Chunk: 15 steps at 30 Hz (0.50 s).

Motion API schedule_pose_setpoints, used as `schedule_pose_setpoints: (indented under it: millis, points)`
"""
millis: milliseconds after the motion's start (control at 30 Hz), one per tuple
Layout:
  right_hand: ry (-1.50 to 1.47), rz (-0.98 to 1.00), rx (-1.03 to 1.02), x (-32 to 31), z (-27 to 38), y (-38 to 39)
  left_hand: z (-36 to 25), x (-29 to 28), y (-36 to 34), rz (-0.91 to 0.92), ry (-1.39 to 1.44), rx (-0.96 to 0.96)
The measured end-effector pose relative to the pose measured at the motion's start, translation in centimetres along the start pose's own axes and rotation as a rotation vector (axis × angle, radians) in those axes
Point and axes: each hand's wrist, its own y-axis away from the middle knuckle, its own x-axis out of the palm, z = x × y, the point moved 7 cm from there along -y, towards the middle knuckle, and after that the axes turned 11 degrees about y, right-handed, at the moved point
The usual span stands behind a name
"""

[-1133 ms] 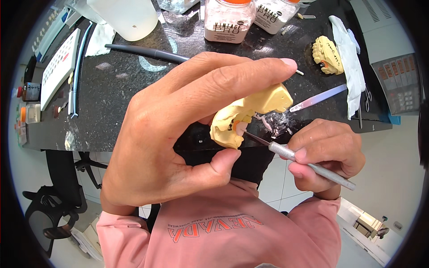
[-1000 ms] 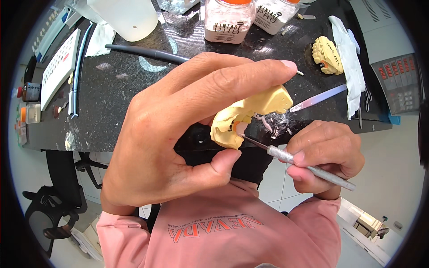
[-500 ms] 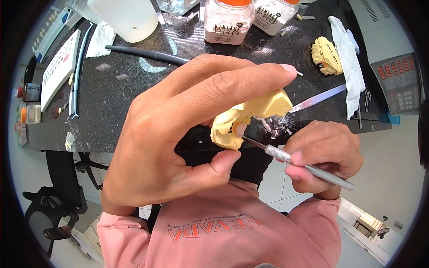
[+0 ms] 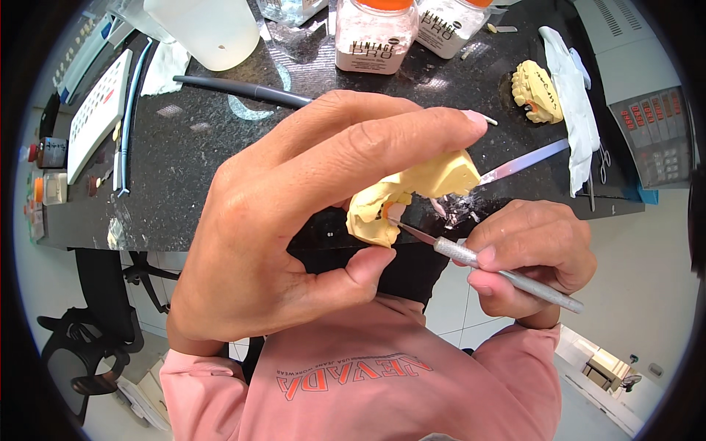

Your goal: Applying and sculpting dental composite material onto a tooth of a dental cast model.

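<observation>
My left hand is closed around a yellow dental cast, with the thumb at its near end and the fingers arched over the top. A small whitish tooth piece with an orange-red margin shows on the cast's inner side. In my right hand is a craft knife with a silver knurled handle, gripped like a pen. Its blade tip reaches the tooth area of the cast; whether it touches cannot be made out exactly. Behind the cast, pale shavings lie on the black worktop.
A second yellow dental cast sits at the right, beside a white tissue. A flat purple-tinted tool lies nearby. Powder jars with orange lids and a translucent jug stand at the back. A dark-handled tool lies behind my left hand.
The yellow cast has tilted very slightly in my left hand. My right hand and the knife have shifted a touch to the left.
</observation>
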Motion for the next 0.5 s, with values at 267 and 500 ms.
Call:
schedule_pose_setpoints:
  millis: [267, 500]
  points:
    - [-0.005, -0.086, 0.009, -0.18, -0.36, 0.4, -0.06, 0.07, -0.06, 0.014, -0.021, 0.003]
    - [0.002, -0.067, 0.011, -0.21, -0.53, 0.5, -0.2, 0.05, -0.08, 0.021, -0.029, 0.016]
